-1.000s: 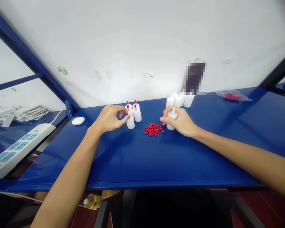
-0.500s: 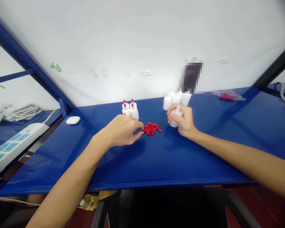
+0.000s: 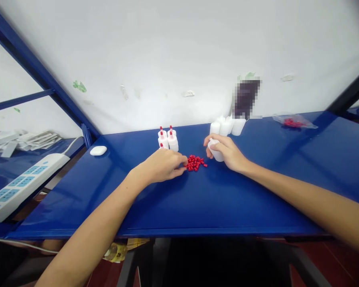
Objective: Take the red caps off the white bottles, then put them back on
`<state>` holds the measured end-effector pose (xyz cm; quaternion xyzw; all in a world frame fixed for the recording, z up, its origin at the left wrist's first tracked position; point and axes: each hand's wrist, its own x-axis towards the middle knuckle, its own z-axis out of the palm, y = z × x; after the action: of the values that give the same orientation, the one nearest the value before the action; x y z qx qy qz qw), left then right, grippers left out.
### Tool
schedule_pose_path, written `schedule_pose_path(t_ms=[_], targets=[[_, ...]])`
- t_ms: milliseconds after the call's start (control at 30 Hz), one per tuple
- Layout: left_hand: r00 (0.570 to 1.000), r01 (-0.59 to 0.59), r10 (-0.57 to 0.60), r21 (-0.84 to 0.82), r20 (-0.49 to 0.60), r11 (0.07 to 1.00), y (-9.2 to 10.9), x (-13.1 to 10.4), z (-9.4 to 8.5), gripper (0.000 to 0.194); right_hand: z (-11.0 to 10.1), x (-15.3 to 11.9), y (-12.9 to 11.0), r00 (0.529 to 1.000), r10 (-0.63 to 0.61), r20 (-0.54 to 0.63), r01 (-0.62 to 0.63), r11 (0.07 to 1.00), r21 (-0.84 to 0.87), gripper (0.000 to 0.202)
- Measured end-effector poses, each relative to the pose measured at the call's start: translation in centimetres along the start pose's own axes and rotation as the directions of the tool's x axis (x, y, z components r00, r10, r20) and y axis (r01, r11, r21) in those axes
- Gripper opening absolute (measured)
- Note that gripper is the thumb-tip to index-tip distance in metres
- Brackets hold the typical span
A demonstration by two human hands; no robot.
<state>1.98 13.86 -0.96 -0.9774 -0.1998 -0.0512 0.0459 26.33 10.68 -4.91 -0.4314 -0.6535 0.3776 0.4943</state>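
Toward the counter's (image 3: pixel 221 203) back edge, a white bottle (image 3: pixel 217 155) is clasped by fingers of the right hand (image 3: pixel 231 152); red caps (image 3: pixel 195 162) are met by the left hand (image 3: pixel 160 166), its fingers' closure unclear.

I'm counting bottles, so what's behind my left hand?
Behind the left hand, five red caps show atop white bottles. The hand covers most of the nearest one; whatever else it hides cannot be seen.

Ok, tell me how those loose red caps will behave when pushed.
The red caps look short and tube-like, so they may roll. Lying in a loose heap on the glossy blue table, they would probably slide and scatter. Each is tiny beside the white bottle in the right hand, so likely light.
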Motion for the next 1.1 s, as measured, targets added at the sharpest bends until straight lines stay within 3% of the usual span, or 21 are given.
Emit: schedule_pose_path(t_ms=[67, 133, 167, 233, 267, 333, 400, 567, 667, 800, 933, 1100], targets=[[0.96, -0.05, 0.043, -0.019, -0.276, 0.999, 0.5, 0.3, 0.6, 0.015, 0.0, -0.1, 0.0, 1.0, -0.01, 0.014, 0.01, 1.0, -0.009, 0.014], [0.823, -0.076, -0.01, -0.127, -0.568, 0.989, 1.5, 1.0, 1.3, 0.013, 0.0, -0.3, -0.1, 0.998, -0.045, 0.041, 0.046, 0.998, -0.036, 0.019], [0.741, -0.079, -0.102, -0.236, -0.664, 0.969, 2.1, 1.4, 1.7, 0.012, 0.1, -0.4, -0.1, 0.996, -0.065, 0.064, 0.067, 0.997, -0.046, 0.024], [0.625, -0.07, -0.366, -0.516, -0.689, 0.853, 3.1, 2.2, 2.3, 0.014, 0.4, -0.6, -0.3, 0.988, -0.101, 0.12, 0.108, 0.993, -0.053, 0.028], [0.602, -0.072, -0.476, -0.637, -0.641, 0.768, 3.6, 2.6, 2.6, 0.016, 0.6, -0.6, -0.5, 0.983, -0.117, 0.144, 0.126, 0.99, -0.059, 0.026], [0.611, -0.097, -0.593, -0.794, -0.523, 0.6, 4.1, 3.1, 3.0, 0.021, 1.0, -0.6, -0.8, 0.975, -0.147, 0.167, 0.164, 0.982, -0.089, 0.016], [0.661, -0.136, -0.608, -0.867, -0.44, 0.479, 4.3, 3.3, 3.3, 0.024, 1.3, -0.6, -1.1, 0.971, -0.172, 0.165, 0.195, 0.972, -0.132, 0.007], [0.747, -0.162, -0.579, -0.935, -0.326, 0.317, 4.3, 3.3, 3.9, 0.03, 1.6, -0.8, -1.2, 0.972, -0.13, 0.195, 0.153, 0.982, -0.106, 0.015], [0.772, -0.152, -0.562, -0.944, -0.298, 0.292, 4.4, 3.3, 4.1, 0.029, 1.5, -0.9, -1.0, 0.971, -0.123, 0.203, 0.14, 0.988, -0.071, 0.011], [0.767, -0.152, -0.564, -0.941, -0.306, 0.303, 4.3, 3.4, 4.3, 0.027, 1.3, -0.9, -0.9, 0.969, -0.135, 0.206, 0.139, 0.99, -0.006, 0.006], [0.776, -0.137, -0.553, -0.937, -0.303, 0.321, 4.4, 3.3, 4.5, 0.025, 1.5, -0.9, -0.8, 0.967, -0.151, 0.204, 0.156, 0.988, -0.005, 0.022], [0.77, -0.092, -0.553, -0.913, -0.319, 0.399, 4.4, 3.2, 4.5, 0.023, 1.7, -0.8, -0.8, 0.973, -0.144, 0.183, 0.152, 0.988, -0.026, 0.026]])
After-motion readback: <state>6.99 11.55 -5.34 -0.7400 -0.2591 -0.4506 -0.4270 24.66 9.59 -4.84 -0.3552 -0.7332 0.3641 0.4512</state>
